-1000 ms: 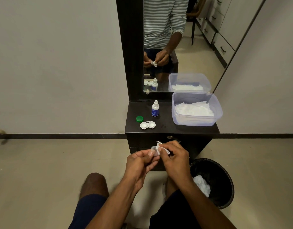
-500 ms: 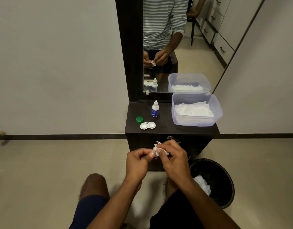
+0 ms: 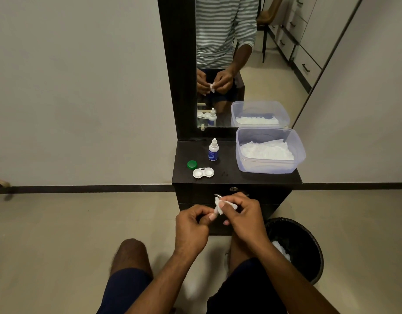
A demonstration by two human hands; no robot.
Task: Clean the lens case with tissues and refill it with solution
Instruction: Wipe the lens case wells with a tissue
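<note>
The white lens case (image 3: 203, 172) lies open on the dark cabinet top (image 3: 231, 176), with a green cap (image 3: 191, 164) just left of it. Behind them stands the solution bottle (image 3: 213, 150), upright and capped. In front of the cabinet, my left hand (image 3: 191, 227) pinches a small pale cap that the tissue almost fully hides. My right hand (image 3: 243, 218) pinches a crumpled white tissue (image 3: 218, 206) and presses it against that cap. Both hands meet at the fingertips.
A clear plastic box (image 3: 270, 168) of white tissues sits at the right of the cabinet top. A black bin (image 3: 308, 236) holding used tissue stands on the floor to the right of my knee. A mirror (image 3: 240, 64) rises behind the cabinet.
The translucent cap seen at my left fingertips a second ago is now covered by the tissue. My left fingers have curled in and my right hand has turned the tissue against it.
</note>
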